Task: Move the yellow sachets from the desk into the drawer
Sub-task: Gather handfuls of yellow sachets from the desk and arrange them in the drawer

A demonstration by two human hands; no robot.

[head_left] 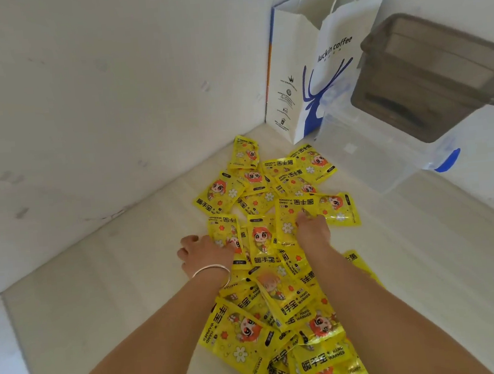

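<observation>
Yellow sachets [278, 274] lie heaped from the lower centre of the frame up toward the paper bag [316, 68], all on the bench [114, 290]. Left hand [203, 251] and right hand [313, 228] rest on the pile; whether their fingers pinch anything, I cannot tell. Glossy, light, floppy packets likely slide; scooping several by the edges seems best.

light: bright, even, soft | shadows: faint | edges: wide-angle bending | focus: slightly soft

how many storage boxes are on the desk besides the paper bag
2, both at the back right beside the paper bag: a clear plastic box with a blue latch, and a grey-brown lidded box stacked on top of it. None looks hidden.
</observation>
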